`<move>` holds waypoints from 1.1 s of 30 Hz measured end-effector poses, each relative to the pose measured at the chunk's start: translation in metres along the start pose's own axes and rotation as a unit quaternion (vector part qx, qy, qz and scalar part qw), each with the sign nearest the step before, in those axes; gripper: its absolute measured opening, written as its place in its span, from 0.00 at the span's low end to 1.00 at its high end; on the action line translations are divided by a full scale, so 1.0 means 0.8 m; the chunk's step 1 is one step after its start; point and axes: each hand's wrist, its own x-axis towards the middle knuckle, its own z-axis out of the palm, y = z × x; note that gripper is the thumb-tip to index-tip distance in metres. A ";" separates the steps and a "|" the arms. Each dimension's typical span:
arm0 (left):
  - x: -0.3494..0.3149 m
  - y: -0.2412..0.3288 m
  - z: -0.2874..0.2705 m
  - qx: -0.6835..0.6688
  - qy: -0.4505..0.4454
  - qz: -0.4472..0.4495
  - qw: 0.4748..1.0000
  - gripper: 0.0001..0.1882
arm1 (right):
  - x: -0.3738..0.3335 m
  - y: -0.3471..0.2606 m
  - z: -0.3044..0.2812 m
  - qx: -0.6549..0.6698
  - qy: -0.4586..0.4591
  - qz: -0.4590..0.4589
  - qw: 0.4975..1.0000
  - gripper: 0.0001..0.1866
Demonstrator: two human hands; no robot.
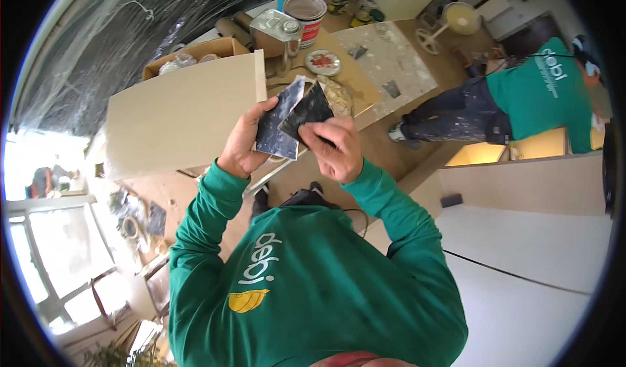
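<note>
My left hand [240,144] grips a dusty, blue-grey sheet of sandpaper [277,131] by its left side, with the thumb laid along the upper edge. Over the right part of that sheet lies a smaller, darker piece of sandpaper [308,108], tilted at an angle. My right hand [336,146] has its fingers closed on the lower edge of the dark piece. Both pieces are held up in front of my chest, above the edge of the worktable. Where the two overlap, the sheet underneath is partly hidden.
A large beige board [182,116] stands left of my hands, with a cardboard box [225,47] behind it. Beyond are a metal can [268,31], a paint bucket [305,8] and a red-smeared lid [323,62]. To the right, a co-worker in green [531,96] bends over lit cabinets.
</note>
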 end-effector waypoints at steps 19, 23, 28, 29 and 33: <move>0.026 0.038 -0.221 -0.237 -0.001 0.269 0.934 0.07 | -0.231 -0.083 0.113 0.339 0.091 0.467 0.811 0.17; 0.042 0.043 -0.229 -0.236 -0.031 0.253 0.938 0.06 | -0.232 -0.084 0.143 0.320 0.141 0.475 0.808 0.17; 0.038 0.047 -0.254 -0.230 -0.129 0.191 0.946 0.05 | -0.233 -0.103 0.175 0.319 0.191 0.476 0.797 0.19; 0.038 0.049 -0.256 -0.241 -0.142 0.172 0.945 0.06 | -0.234 -0.108 0.181 0.320 0.195 0.479 0.794 0.20; 0.035 0.053 -0.256 -0.256 -0.128 0.153 0.946 0.05 | -0.233 -0.114 0.207 0.267 0.227 0.478 0.805 0.15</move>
